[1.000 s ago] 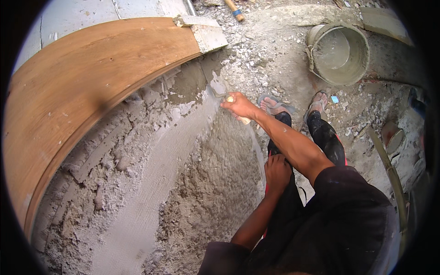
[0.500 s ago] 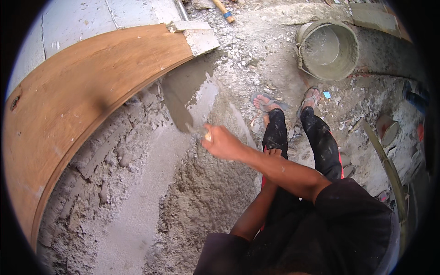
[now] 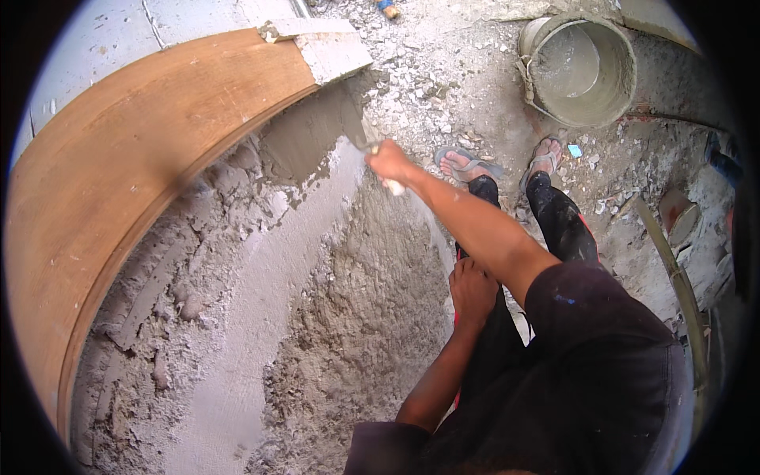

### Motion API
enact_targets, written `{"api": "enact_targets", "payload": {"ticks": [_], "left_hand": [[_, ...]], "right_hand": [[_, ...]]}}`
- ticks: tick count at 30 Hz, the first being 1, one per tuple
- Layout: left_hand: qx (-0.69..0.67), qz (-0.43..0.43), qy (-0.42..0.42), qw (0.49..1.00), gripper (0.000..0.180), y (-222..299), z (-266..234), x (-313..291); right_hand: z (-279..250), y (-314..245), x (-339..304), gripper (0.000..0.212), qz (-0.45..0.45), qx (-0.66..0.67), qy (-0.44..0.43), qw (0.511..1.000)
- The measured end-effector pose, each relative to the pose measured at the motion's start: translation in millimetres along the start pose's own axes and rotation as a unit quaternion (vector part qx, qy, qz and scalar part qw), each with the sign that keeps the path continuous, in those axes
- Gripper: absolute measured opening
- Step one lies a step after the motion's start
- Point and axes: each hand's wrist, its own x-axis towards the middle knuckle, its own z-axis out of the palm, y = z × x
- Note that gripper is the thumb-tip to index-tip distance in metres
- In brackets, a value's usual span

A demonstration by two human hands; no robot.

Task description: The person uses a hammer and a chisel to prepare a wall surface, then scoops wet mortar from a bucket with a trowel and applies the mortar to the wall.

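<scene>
My right hand [image 3: 389, 162] is closed around the pale handle [image 3: 395, 188] of a trowel; its blade is seen nearly edge-on and mostly hidden. The trowel is at the right end of a patch of wet grey mortar [image 3: 305, 138], just below the end of a wooden board. Below the patch runs a smoother pale strip [image 3: 253, 293], with rough mortar [image 3: 372, 293] on its right side. My left hand [image 3: 473, 290] rests on my dark-trousered leg, fingers laid over it and holding nothing.
A curved-looking wooden board [image 3: 158, 119] borders the left, with white panels [image 3: 95, 51] behind it. At the upper right stands a mortar-caked bucket [image 3: 582, 71] with grey liquid inside. Rubble [image 3: 419, 87] covers the ground by my sandalled feet. A bent pole [image 3: 673, 277] lies at right.
My right hand has moved up and to the right with the trowel, whose blade has turned from broad view to edge-on. The mortar patch looks wider and smoother. My left hand stays on my leg.
</scene>
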Motion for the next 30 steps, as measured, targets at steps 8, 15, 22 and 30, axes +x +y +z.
{"api": "enact_targets", "payload": {"ticks": [8, 15, 22, 30], "left_hand": [[-0.054, 0.010, 0.026, 0.998, 0.023, -6, 7, 2], [-0.034, -0.010, 0.041, 0.999, 0.021, -10, 1, 4], [-0.061, -0.001, 0.028, 0.998, 0.021, 0, -4, 6], [-0.054, -0.005, 0.023, 0.998, 0.025, -1, 7, -5]], "right_hand": [[-48, 48, -68, 0.036, -0.023, -0.037, -0.059, 0.997], [-14, 35, -78, 0.018, -0.040, 0.004, -0.103, 0.994], [-41, 18, 0, 0.016, 0.031, 0.136, -0.090, 0.986], [4, -50, -82, 0.026, -0.021, 0.089, -0.126, 0.988]]}}
